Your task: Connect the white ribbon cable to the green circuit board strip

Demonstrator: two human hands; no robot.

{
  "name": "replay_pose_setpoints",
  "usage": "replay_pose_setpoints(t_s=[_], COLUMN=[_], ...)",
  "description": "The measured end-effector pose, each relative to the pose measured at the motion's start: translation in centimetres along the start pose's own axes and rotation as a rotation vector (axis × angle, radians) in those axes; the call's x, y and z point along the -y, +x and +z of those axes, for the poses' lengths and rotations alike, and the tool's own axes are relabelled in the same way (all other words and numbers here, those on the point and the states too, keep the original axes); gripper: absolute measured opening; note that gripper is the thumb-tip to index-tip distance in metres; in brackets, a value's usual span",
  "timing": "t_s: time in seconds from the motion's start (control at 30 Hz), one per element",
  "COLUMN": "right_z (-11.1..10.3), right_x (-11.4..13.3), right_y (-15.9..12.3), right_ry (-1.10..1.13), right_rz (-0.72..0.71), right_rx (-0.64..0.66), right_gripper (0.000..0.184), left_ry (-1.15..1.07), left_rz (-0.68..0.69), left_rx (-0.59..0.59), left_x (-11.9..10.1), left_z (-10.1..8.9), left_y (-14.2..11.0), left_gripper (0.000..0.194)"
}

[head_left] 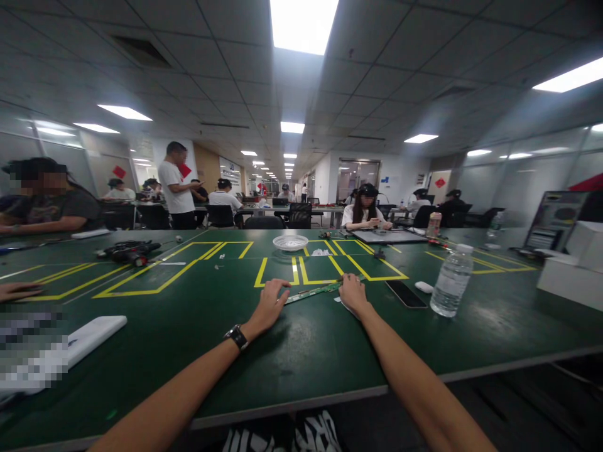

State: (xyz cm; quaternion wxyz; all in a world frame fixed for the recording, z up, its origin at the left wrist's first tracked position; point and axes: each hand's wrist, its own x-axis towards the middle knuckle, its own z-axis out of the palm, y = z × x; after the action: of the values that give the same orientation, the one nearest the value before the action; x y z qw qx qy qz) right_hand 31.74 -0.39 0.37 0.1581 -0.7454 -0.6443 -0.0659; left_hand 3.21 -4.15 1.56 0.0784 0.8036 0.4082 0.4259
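A long, narrow green circuit board strip lies slantwise over the green table in front of me. My right hand is closed around its right end, the fingers bent down over it. At the strip's left end is my left hand, fingers curved and thumb apart from them, with nothing visibly gripped. Whether the left thumb touches the strip's tip I cannot tell. A small white scrap lies beside the right hand. Beyond both hands sits a clear round plastic dish.
On the right are a black phone, a white earbud case and an upright water bottle. A white slab-shaped object lies at left, near another person's hand. Dark tools rest farther back. Yellow tape marks the green tabletop.
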Motion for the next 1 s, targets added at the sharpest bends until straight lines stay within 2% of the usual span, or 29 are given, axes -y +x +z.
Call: replay_pose_setpoints(t_s=[0.1,0.2,0.4,0.53,1.0], right_z=[-0.18,-0.2,0.07,0.21,-0.26], right_x=[0.03,-0.02,-0.02,-0.02,-0.06], right_y=[-0.01,-0.02,0.08,0.21,-0.03], right_ry=[0.005,0.008,-0.002,-0.004,0.035], right_rz=[-0.015,-0.022,-0.023,-0.044,-0.025], right_rx=[0.018,0.031,0.064,0.037,0.021], right_gripper=[0.034,0.034,0.052,0.06,0.045], left_ry=[0.004,0.0,-0.012,-0.021,0.072], left_rz=[0.012,0.019,0.021,0.027,0.007], left_rx=[0.01,0.032,0.051,0.056,0.19], left_x=[-0.06,-0.09,-0.07,-0.04,-0.16], left_z=[0.0,0.01,0.05,0.04,0.25], left_y=[-0.06,-0.12,-0.15,-0.13,-0.36], left_gripper=[0.023,0.023,0.023,0.023,0.023])
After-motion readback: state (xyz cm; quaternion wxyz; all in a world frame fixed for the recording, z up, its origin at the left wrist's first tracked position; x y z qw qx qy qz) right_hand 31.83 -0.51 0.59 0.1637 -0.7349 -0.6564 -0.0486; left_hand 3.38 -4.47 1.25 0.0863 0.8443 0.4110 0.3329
